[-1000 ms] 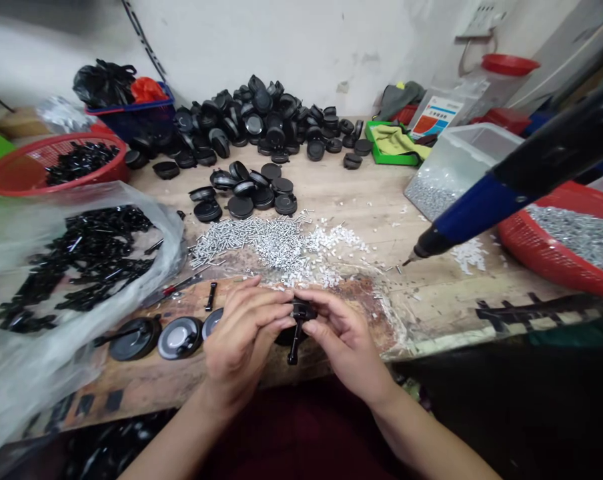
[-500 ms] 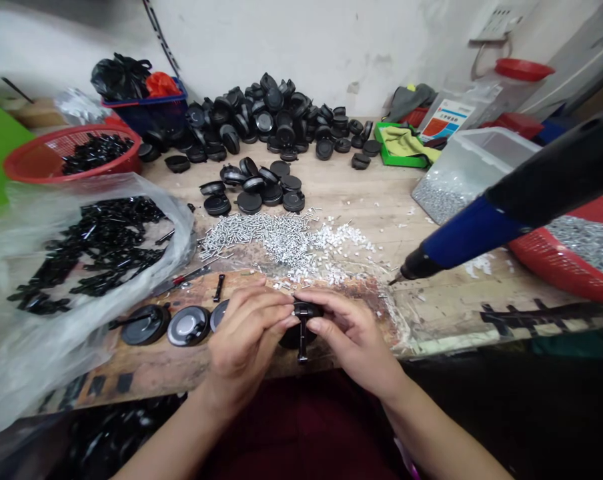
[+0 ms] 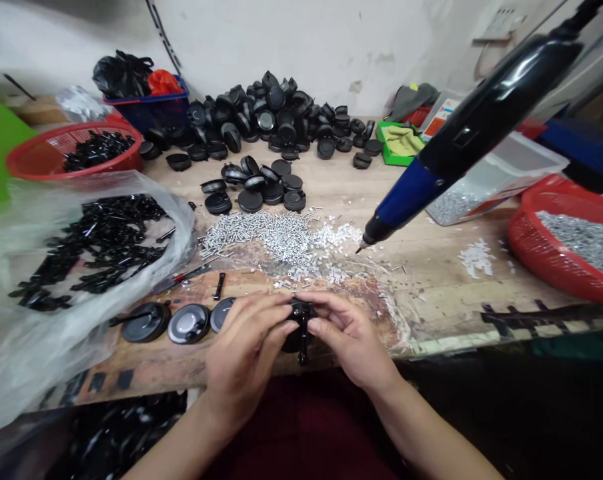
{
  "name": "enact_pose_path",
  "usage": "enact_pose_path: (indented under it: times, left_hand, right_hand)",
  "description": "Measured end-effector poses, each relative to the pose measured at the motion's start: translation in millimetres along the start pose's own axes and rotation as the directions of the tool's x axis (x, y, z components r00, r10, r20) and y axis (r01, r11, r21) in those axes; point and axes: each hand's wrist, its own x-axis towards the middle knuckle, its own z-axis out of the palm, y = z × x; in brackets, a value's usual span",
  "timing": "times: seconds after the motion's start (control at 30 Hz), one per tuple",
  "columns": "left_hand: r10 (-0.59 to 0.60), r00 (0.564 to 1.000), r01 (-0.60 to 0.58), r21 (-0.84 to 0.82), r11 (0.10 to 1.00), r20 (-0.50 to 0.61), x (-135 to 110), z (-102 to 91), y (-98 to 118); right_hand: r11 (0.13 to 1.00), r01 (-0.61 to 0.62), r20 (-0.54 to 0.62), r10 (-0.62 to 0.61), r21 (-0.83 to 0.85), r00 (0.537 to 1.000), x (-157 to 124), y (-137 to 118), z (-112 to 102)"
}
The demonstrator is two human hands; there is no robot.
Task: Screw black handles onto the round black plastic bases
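Between my two hands, at the table's front edge, is a round black disc (image 3: 292, 341) with a small black lever (image 3: 303, 348) at its hinge, pointing toward me. My left hand (image 3: 249, 340) grips its left side, fingers bent over the hinge. From the right, my right hand (image 3: 344, 333) pinches the same part with thumb and fingers. My fingers hide much of the hinge. Left of my hands lie similar discs (image 3: 188, 323) in a row, one partly behind my left hand. A loose black lever (image 3: 219, 286) lies just beyond them.
A blue-and-black electric screwdriver (image 3: 416, 190) hangs at the right. Metal pins (image 3: 236, 230) and white spacers (image 3: 334, 235) are spread beyond my hands. A plastic bag (image 3: 181, 227) of black levers lies left; a red basket (image 3: 536, 250) stands right. Black discs (image 3: 281, 120) are heaped behind.
The hanging screwdriver has swung left, its tip now nearer the white spacers. My hands stay at the disc, with only slight finger movement.
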Motion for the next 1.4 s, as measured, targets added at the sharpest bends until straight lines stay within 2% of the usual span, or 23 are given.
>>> enact_pose_path:
  times: [0.13,0.2,0.27,0.37,0.47,0.63,0.77,0.83,0.9,0.97,1.03,1.13,1.2,1.27,1.3,1.37,1.4]
  left_hand:
    - [0.138,0.988,-0.144,0.086,0.986,0.075,-3,-1.9,-1]
    - [0.149,0.983,-0.159,0.089,0.983,0.109,-4,-2.6,-2]
    - [0.093,0.989,-0.099,0.048,0.994,0.117,-5,-2.5,-2]
    - [0.0,0.998,0.002,-0.029,1.0,0.064,-5,-1.7,0]
    - [0.013,0.998,-0.013,0.003,1.0,0.057,-5,-1.8,3]
    - [0.055,0.99,-0.064,0.063,0.996,0.131,-6,-2.6,2]
    - [-0.018,0.981,0.015,0.017,1.0,0.192,-9,-4.1,-2]
    - [-0.04,0.963,0.04,0.003,0.999,0.268,-10,-5.1,-3]
    - [-0.074,0.926,0.067,0.032,0.997,0.37,-12,-4.4,-4]
    - [-0.125,0.899,0.102,0.076,0.992,0.421,-15,-0.5,-6]
    - [-0.166,0.916,0.134,0.111,0.985,0.365,-18,5.3,-10]
    - [-0.176,0.969,0.156,0.124,0.98,0.173,-19,9.4,-18]
    - [-0.183,0.981,0.178,0.074,0.981,0.058,-18,5.2,-23]
    - [-0.303,0.953,0.3,-0.078,0.951,-0.023,-15,-4.2,-28]
    - [-0.41,0.911,0.393,-0.207,0.896,-0.049,-13,-10.0,-31]
    - [-0.633,0.773,0.528,-0.512,0.677,-0.04,-10,-22.1,-37]
    - [-0.712,0.702,0.542,-0.642,0.542,-0.009,-8,-27.9,-40]
  right_hand:
    - [1.0,-0.014,-0.019,0.014,0.019,1.0,-1,3,1]
    - [1.0,-0.013,-0.034,0.013,0.025,0.999,-1,3,1]
    - [0.999,-0.01,-0.041,0.012,0.031,0.999,0,3,2]
    - [0.999,-0.012,-0.035,0.013,0.044,0.999,0,4,3]
    - [1.0,0.002,-0.037,-0.001,0.03,0.999,0,4,4]
    - [1.0,0.009,-0.049,-0.008,0.005,0.999,-1,7,4]
    - [0.998,-0.023,-0.086,0.028,0.058,0.996,-1,12,4]
    - [0.995,-0.046,-0.127,0.057,0.087,0.99,1,14,4]
    - [0.993,-0.062,-0.159,0.078,0.1,0.984,3,15,5]
    - [0.992,-0.075,-0.169,0.092,0.103,0.981,6,16,8]
    - [0.992,-0.089,-0.149,0.102,0.093,0.984,9,17,14]
    - [0.995,-0.098,-0.11,0.101,0.033,0.989,14,14,26]
    - [0.995,-0.065,-0.062,0.06,-0.082,0.996,21,7,33]
    - [0.956,0.028,0.035,-0.018,-0.293,0.999,33,-3,41]
    - [0.909,0.096,0.086,-0.067,-0.406,0.994,42,-8,44]
    - [0.773,0.233,0.17,-0.163,-0.59,0.972,66,-15,53]
    - [0.7,0.285,0.19,-0.211,-0.655,0.959,81,-14,58]
